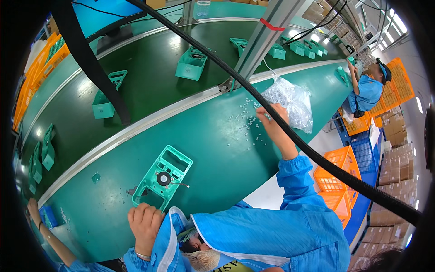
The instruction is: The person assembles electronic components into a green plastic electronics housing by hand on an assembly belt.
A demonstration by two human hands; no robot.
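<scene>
A green plastic housing (171, 164) lies on the green bench in front of me, with a round black speaker-like part (163, 178) and a short lead in it. My left hand (146, 224) is curled closed at the housing's near edge, fingers against it. Farther right, my right hand (274, 127) is over many small whitish pieces (244, 119) strewn on the bench. Its thumb and fingertips come together in a pinch; whatever is between them is too small to make out. A clear plastic bag (292, 102) lies just beyond that hand.
Beyond a metal rail, a dark green conveyor (149, 77) carries several similar housings (191, 64). A metal post (263, 45) and a thick black cable (226, 68) cross the view. Co-workers sit at far right (369, 88) and reach in at left (50, 231). Orange crates (337, 170) stand right.
</scene>
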